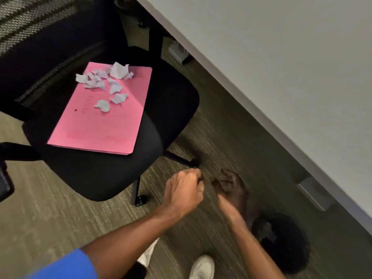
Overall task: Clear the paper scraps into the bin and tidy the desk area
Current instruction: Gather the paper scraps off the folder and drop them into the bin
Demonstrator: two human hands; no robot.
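Several crumpled pale paper scraps (104,85) lie on a pink folder (100,121), which rests flat on the seat of a black office chair (165,109). A round black bin (285,248) stands on the carpet at the lower right, with a pale scrap faintly showing inside its near rim. My left hand (185,190) hovers low over the carpet in front of the chair, fingers curled shut, with nothing visible in it. Beside it, my right hand (231,184) is blurred and in shadow, fingers loosely apart, and looks empty. Both hands are well away from the scraps.
A large white desk top (281,67) fills the upper right, with its edge running diagonally. The chair's base legs and a castor (141,200) stand just left of my hands. My white shoes (203,266) are on the striped carpet at the bottom.
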